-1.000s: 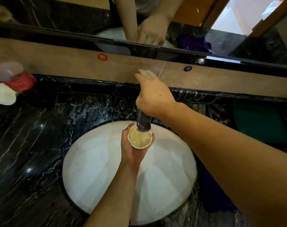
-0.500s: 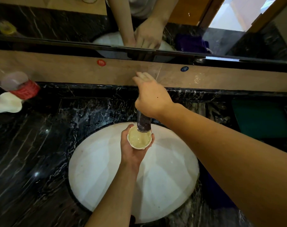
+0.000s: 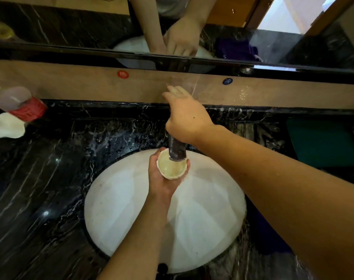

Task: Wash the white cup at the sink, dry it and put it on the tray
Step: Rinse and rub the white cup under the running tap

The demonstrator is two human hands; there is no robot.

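A small white cup [image 3: 170, 168] is cradled mouth-up in my left hand [image 3: 162, 178] over the white sink basin [image 3: 121, 209]. The cup sits right under the dark spout of the tap [image 3: 177, 149] and holds water. Water spills over its right side onto my fingers. My right hand [image 3: 187, 118] rests on top of the tap behind the spout, fingers stretched toward the wall. The tap handle is hidden under that hand. No tray shows clearly in this view.
Black marble counter [image 3: 40, 188] surrounds the basin. A plastic bottle with a red label [image 3: 20, 104] and a white shell-shaped dish [image 3: 7, 126] lie at far left. A dark green flat object [image 3: 321, 142] sits at right. A mirror [image 3: 71, 27] runs along the back.
The view has tilted slightly, so basin and hands sit a bit further right. Water now overflows the cup's right side. Both hands keep their hold.
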